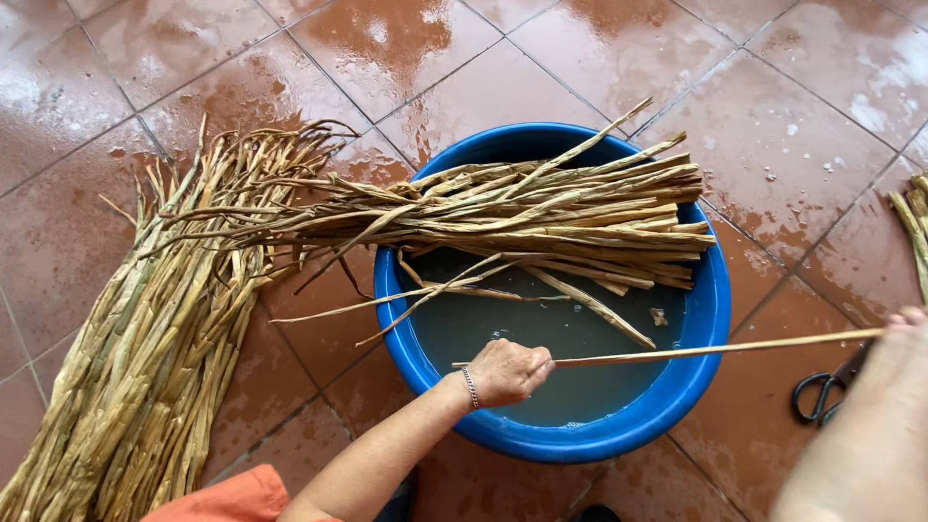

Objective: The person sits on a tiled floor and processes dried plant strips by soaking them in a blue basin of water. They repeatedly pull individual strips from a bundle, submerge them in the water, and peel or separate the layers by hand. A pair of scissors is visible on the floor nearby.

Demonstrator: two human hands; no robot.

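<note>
1. Right hand [875, 425], blurred at the lower right corner, pinches one end of a thin stalk [715, 349].
2. Left hand [507, 371] closes on the stalk's other end, over the blue basin [406, 338] of water.
3. Bundled dry reeds [570, 208] rest across the basin's far rim.
4. Scissors [822, 391] lie on wet floor tiles [483, 92].

The right hand [875, 425] is blurred and cut off by the lower right edge. It hides part of the black scissors [822, 391]. The heap of dried stalks [145, 367] runs off the bottom left.

Both hands, left [507, 371] and right [894, 338], grip one thin reed strip [715, 349] over a blue water basin [416, 358].
</note>
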